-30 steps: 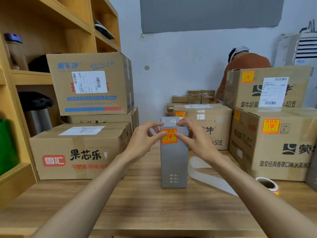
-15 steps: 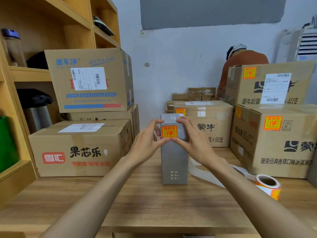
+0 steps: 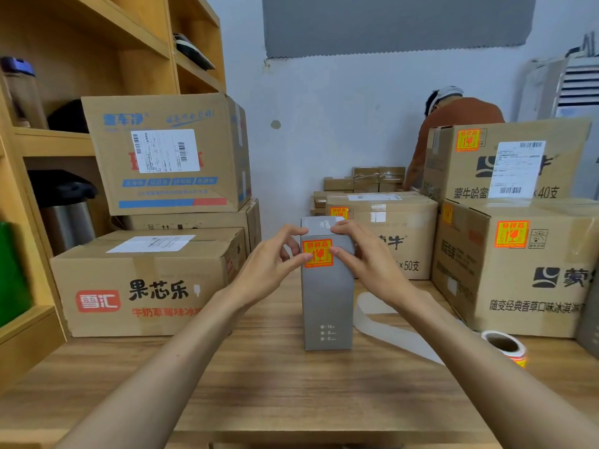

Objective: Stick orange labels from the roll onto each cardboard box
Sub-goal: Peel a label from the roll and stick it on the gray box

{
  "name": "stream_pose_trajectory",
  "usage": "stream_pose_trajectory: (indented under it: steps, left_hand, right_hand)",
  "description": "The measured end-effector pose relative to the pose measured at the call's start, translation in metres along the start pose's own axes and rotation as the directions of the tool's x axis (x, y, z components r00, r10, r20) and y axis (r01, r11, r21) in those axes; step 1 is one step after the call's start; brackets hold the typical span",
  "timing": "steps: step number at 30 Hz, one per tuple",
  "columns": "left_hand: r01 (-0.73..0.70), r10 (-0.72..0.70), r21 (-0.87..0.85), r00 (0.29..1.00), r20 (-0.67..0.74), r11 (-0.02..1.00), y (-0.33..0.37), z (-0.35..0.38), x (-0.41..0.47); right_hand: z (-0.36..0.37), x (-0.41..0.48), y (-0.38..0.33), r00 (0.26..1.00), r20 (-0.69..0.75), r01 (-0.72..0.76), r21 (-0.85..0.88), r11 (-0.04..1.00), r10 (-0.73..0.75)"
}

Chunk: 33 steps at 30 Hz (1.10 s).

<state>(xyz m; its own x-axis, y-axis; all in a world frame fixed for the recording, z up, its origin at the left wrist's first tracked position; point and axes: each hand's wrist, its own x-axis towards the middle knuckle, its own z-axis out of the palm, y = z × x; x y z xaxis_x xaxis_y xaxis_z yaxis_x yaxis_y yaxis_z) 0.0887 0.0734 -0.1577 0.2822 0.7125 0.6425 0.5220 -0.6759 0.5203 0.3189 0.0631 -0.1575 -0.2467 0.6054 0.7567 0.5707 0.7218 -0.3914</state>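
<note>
A tall grey box (image 3: 327, 303) stands upright on the wooden table (image 3: 259, 384), with an orange label (image 3: 319, 252) stuck on the upper part of its front. My left hand (image 3: 269, 264) grips the box's top left, its thumb on the label's left edge. My right hand (image 3: 366, 257) grips the top right, thumb on the label's right edge. The label roll (image 3: 505, 346) lies at the right, and a strip of empty backing paper (image 3: 389, 332) trails from it behind the box.
Labelled cardboard boxes (image 3: 518, 286) are stacked at the right, with another (image 3: 405, 241) behind the grey box. Cardboard boxes showing no orange label (image 3: 146, 286) are stacked at the left, beside a wooden shelf (image 3: 48, 140). A person (image 3: 453, 115) bends over at the back.
My thumbs met under the label half a second ago; they now sit apart at its left and right edges. The grey box has stayed in place.
</note>
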Motion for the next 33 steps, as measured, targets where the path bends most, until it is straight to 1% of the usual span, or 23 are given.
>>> stream_pose_trajectory:
  steps: [3, 8, 13, 15, 18, 20, 22, 24, 26, 27, 28, 30, 33]
  left_hand:
    - [0.036, -0.036, -0.011, 0.999, 0.006, 0.999, 0.005, -0.004, 0.002]
    - [0.063, -0.064, -0.046, 0.998, -0.006, 0.997, 0.009, -0.004, 0.002]
    - [0.033, -0.034, -0.048, 0.999, -0.023, 0.998, 0.006, 0.002, -0.001]
    - [0.008, -0.008, -0.034, 1.0, -0.004, 0.999, 0.003, 0.001, -0.002]
    - [-0.021, 0.017, 0.07, 0.999, 0.05, 0.997, 0.001, 0.001, -0.008]
    - [-0.01, 0.007, 0.062, 0.999, 0.05, 0.998, 0.0, 0.003, -0.011]
    - [-0.004, 0.003, 0.03, 0.999, 0.032, 1.0, -0.002, 0.006, -0.01]
    - [-0.01, 0.01, 0.013, 1.0, 0.02, 1.0, -0.005, 0.006, -0.01]
    - [0.003, -0.002, -0.036, 1.0, 0.017, 0.999, -0.008, 0.004, -0.011]
    - [0.022, -0.021, -0.073, 1.0, 0.017, 0.997, -0.01, 0.003, -0.013]
    - [0.043, -0.042, -0.103, 0.999, 0.012, 0.994, -0.013, 0.001, -0.014]
    - [0.079, -0.083, -0.092, 0.996, -0.045, 0.993, -0.022, -0.002, -0.017]
    - [0.13, -0.127, -0.001, 0.971, -0.203, 0.992, -0.031, 0.002, -0.02]
  right_hand:
    - [0.001, 0.006, -0.005, 0.999, -0.046, -0.021, -0.032, 0.999, 0.019]
    - [0.002, 0.008, -0.004, 0.999, -0.043, -0.02, -0.055, 0.998, 0.017]
    - [0.0, 0.006, -0.006, 0.999, -0.049, 0.006, -0.067, 0.998, -0.009]
    - [-0.001, 0.002, -0.005, 1.0, -0.015, 0.014, -0.055, 0.998, -0.015]
    - [0.0, -0.009, -0.003, 0.996, 0.088, 0.002, -0.079, 0.997, 0.005]
    - [0.002, -0.013, -0.003, 0.995, 0.094, -0.006, -0.09, 0.996, 0.015]
    - [0.002, -0.012, -0.004, 0.996, 0.082, -0.019, -0.059, 0.998, 0.023]
    - [0.0, -0.011, -0.004, 0.997, 0.043, -0.069, 0.034, 0.997, 0.068]
    - [-0.004, -0.012, -0.002, 0.98, -0.028, -0.192, 0.167, 0.967, 0.199]
    - [-0.005, -0.013, 0.001, 0.957, -0.039, -0.271, 0.239, 0.932, 0.289]
    - [-0.006, -0.014, 0.006, 0.928, -0.025, -0.351, 0.282, 0.893, 0.373]
    - [-0.005, -0.015, 0.018, 0.871, 0.062, -0.484, 0.282, 0.828, 0.488]
    - [0.003, -0.015, 0.028, 0.8, 0.21, -0.6, 0.289, 0.746, 0.562]
